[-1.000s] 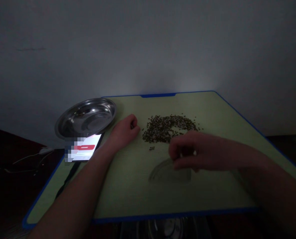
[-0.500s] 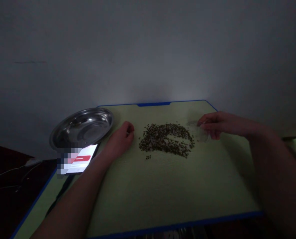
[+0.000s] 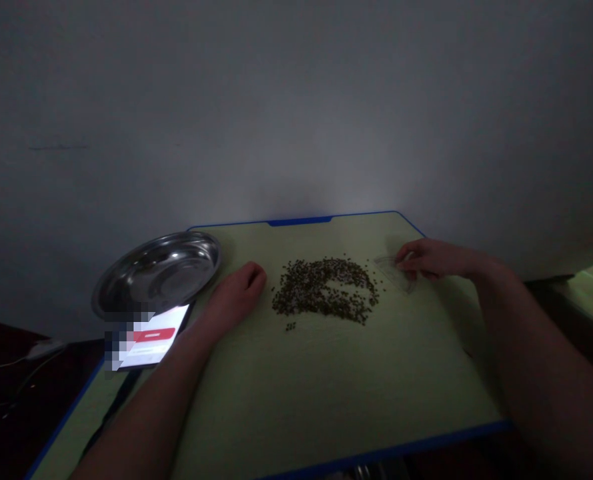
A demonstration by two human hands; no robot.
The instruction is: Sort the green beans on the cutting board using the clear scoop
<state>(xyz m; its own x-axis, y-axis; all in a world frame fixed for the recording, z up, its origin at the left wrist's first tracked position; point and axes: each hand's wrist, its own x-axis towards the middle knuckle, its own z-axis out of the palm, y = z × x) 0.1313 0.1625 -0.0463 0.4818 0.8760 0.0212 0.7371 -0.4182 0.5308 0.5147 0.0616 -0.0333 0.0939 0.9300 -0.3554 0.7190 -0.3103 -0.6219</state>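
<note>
Loosely curled, my left hand (image 3: 237, 293) rests on the pale green tabletop (image 3: 326, 393), left of a spread of small dark seeds or beans (image 3: 326, 288). No object shows between its fingers, though the palm is hidden. On the far side of the spread, my right hand (image 3: 421, 259) pinches a clear, wedge-shaped plastic container (image 3: 392, 272) by its right side. The container is at the spread's right edge, and its see-through outline is faint. A few seeds (image 3: 290, 327) lie apart at the front left of the spread.
A shiny steel basin (image 3: 159, 273) stands at the table's left edge. Before it lies a lit phone or tablet (image 3: 151, 343), partly blurred out, beside my left forearm. A grey wall (image 3: 296, 100) rises behind the blue-edged table. White cables (image 3: 21, 360) hang at the far left.
The camera view has shifted slightly. My right hand has turned the clear container, which now shows a wedge outline beside the seeds. My left hand stays in place, its fingers curled.
</note>
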